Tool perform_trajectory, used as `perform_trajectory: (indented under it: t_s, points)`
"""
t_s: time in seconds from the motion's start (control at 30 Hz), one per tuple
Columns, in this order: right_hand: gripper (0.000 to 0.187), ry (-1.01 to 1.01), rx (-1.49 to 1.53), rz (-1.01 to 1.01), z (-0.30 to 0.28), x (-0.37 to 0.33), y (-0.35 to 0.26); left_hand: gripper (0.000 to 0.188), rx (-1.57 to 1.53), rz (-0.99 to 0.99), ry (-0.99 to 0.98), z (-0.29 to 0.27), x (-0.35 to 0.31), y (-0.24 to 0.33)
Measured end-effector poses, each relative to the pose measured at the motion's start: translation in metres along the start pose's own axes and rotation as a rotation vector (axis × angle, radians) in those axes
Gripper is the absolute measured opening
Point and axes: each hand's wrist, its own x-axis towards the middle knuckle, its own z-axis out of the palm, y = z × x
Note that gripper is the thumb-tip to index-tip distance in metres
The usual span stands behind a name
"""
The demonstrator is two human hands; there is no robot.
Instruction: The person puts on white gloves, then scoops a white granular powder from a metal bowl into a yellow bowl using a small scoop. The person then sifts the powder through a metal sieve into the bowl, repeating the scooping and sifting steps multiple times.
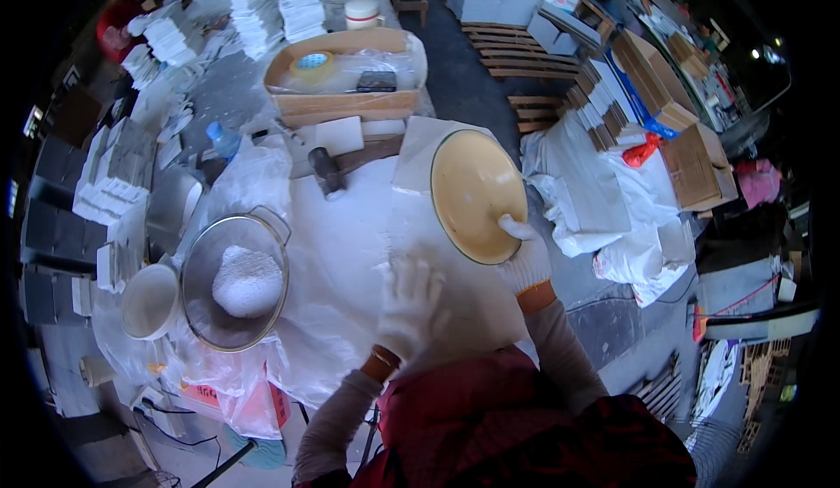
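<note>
My right hand (528, 261), in a white knit glove, grips the rim of a shallow yellow oval-looking dish (475, 191), thumb over the edge. The dish is tilted with its inside toward me and looks bare apart from small light spots. My left hand (409, 300), also gloved, is spread out over the white powdery work surface (350, 217), slightly blurred, its fingers apart. Whether it touches the surface I cannot tell. To its left a round metal pan (284, 291) with a loop handle holds a heap of white powder (248, 282). A dark-headed hammer (326, 173) lies beyond my hands.
A cardboard box (350, 106) with a tape roll (312, 66) stands at the far side. A white bucket (149, 303) sits left of the pan. White tile stacks (122, 169) line the left, and white sacks (577, 182) and open cartons (656, 77) the right.
</note>
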Motion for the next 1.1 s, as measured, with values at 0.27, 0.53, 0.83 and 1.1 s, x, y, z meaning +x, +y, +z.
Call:
perform_trajectory:
  t_s: [0.27,0.53,0.83,1.1]
  points:
    - [0.045,0.161,0.012,-0.067,-0.04,-0.033,-0.033,0.053,0.119,-0.101,0.127,0.007,0.075,-0.066]
    - [0.045,0.211,0.077,-0.044,-0.061,-0.047,-0.044,0.065,0.038,-0.003,-0.102,-0.015,0.025,-0.003]
    - [0.043,0.216,0.03,-0.016,-0.06,-0.038,-0.032,0.048,0.217,-0.075,-0.059,0.016,0.08,-0.012]
    - [0.043,0.272,0.089,0.032,-0.075,-0.038,-0.036,0.044,0.074,-0.193,0.075,0.008,0.065,-0.039]
